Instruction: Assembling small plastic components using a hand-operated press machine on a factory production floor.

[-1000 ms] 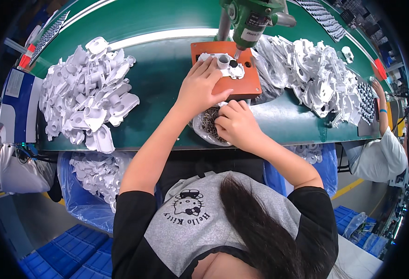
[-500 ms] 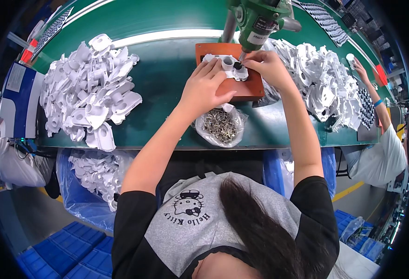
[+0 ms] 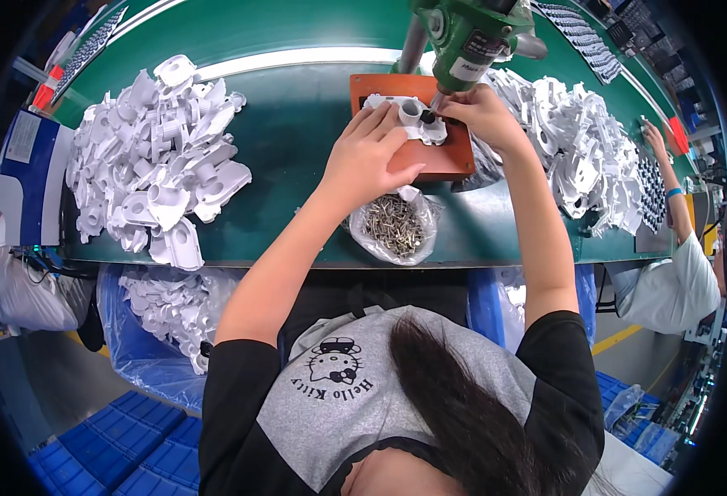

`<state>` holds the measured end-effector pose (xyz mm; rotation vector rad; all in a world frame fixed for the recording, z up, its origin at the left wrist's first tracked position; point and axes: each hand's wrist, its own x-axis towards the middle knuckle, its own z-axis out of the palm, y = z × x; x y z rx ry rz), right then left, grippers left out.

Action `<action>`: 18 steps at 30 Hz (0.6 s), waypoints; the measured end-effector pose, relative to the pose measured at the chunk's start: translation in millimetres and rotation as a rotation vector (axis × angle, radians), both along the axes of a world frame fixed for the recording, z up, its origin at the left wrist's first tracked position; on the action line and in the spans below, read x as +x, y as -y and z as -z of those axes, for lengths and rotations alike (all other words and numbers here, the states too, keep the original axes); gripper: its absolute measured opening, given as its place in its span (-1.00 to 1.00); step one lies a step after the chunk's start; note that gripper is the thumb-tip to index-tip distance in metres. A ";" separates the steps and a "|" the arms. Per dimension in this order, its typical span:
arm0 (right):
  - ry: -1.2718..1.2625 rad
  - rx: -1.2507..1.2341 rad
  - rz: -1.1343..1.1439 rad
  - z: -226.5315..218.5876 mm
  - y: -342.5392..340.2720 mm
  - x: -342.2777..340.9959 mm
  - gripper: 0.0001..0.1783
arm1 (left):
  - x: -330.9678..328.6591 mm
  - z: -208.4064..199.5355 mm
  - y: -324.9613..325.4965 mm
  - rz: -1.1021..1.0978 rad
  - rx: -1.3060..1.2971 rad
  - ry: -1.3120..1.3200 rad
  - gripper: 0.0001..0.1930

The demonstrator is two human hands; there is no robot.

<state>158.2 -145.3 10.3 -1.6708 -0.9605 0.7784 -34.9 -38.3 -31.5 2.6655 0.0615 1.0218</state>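
Note:
A white moulded plastic part [image 3: 435, 133] with a round tube and a small black piece lies on an orange block [image 3: 454, 159]. My left hand [image 3: 365, 159] rests on its left side, fingers stretched forward and the thumb spread out. At the right side my right hand [image 3: 486, 116] has thumb and fingers pinched together beside the tip of a green press-like machine [image 3: 471, 45]. Whatever sits in that pinch is hidden. Just below the block, a clear plastic bag [image 3: 362, 234] holds many small metal pins or screws [image 3: 394, 225].
Heaps of white plastic parts stand at left [image 3: 161, 157] and right [image 3: 583, 157] on the green table [image 3: 297, 99]. Below the edge are blue bins, one lined bin [image 3: 153, 364] holding more parts. A co-worker's arm [image 3: 672, 186] reaches in at the far right, beside a black tray [image 3: 651, 194].
The whole view has shifted slightly. Both my hands keep nearly the same place at the white part. The co-worker's hand at the far right has moved outward.

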 end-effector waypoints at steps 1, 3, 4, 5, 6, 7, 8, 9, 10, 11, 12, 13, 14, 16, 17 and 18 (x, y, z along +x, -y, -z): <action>0.038 0.004 -0.015 -0.5 0.9 0.4 -0.84 | 0.1 0.2 -0.1 0.000 -0.003 -0.001 -0.58; 0.062 0.001 -0.038 3.2 0.7 5.7 -0.85 | 0.3 0.6 -0.3 0.000 -0.002 -0.007 -0.58; 0.088 0.003 -0.062 4.7 0.5 8.1 -0.86 | 0.5 0.9 -0.3 0.000 -0.005 -0.008 -0.58; 0.087 -0.001 -0.061 4.9 0.8 10.0 -0.86 | 0.7 1.2 0.0 0.000 -0.006 -0.006 -0.58; 0.095 -0.018 -0.076 3.7 1.1 11.6 -0.85 | 1.2 1.4 0.1 0.000 -0.007 -0.003 -0.59; 0.102 -0.035 -0.094 0.3 -0.4 10.1 -0.83 | 0.8 1.7 -0.2 -0.002 -0.011 -0.005 -0.59; 0.100 -0.039 -0.096 -3.4 -2.2 7.2 -0.83 | 0.5 1.8 -0.7 -0.002 -0.014 0.001 -0.59; 0.159 -0.107 -0.091 -7.9 -4.1 2.3 -0.82 | -0.1 2.2 -1.2 -0.001 -0.017 0.007 -0.59; 0.221 -0.175 -0.081 -11.3 -5.0 -0.9 -0.78 | 0.3 2.6 -1.3 0.001 -0.021 0.007 -0.59; 0.221 -0.178 -0.080 -8.1 -4.6 0.1 -0.78 | 0.3 3.0 -1.3 0.003 -0.017 0.012 -0.59; 0.216 -0.141 -0.082 -2.2 -3.1 2.2 -0.70 | -0.2 3.3 -1.4 0.003 -0.014 0.017 -0.59; 0.213 -0.101 -0.086 2.3 -2.4 4.7 -0.62 | -0.7 2.8 -1.6 0.002 -0.014 0.018 -0.59; 0.215 -0.101 -0.088 5.0 -0.4 10.1 -0.62 | -1.3 2.1 -1.0 0.010 -0.041 0.007 -0.61; 0.229 -0.164 -0.184 7.2 3.9 21.9 -0.74 | -2.7 1.6 -0.8 0.013 -0.067 -0.002 -0.62; 0.042 -0.183 -0.130 -10.9 3.8 18.3 -0.74 | -4.3 1.7 -0.9 0.015 -0.077 0.007 -0.63; 0.040 0.009 -0.094 -4.5 0.0 40.3 -0.77 | -6.2 1.6 -1.8 0.014 -0.085 0.016 -0.63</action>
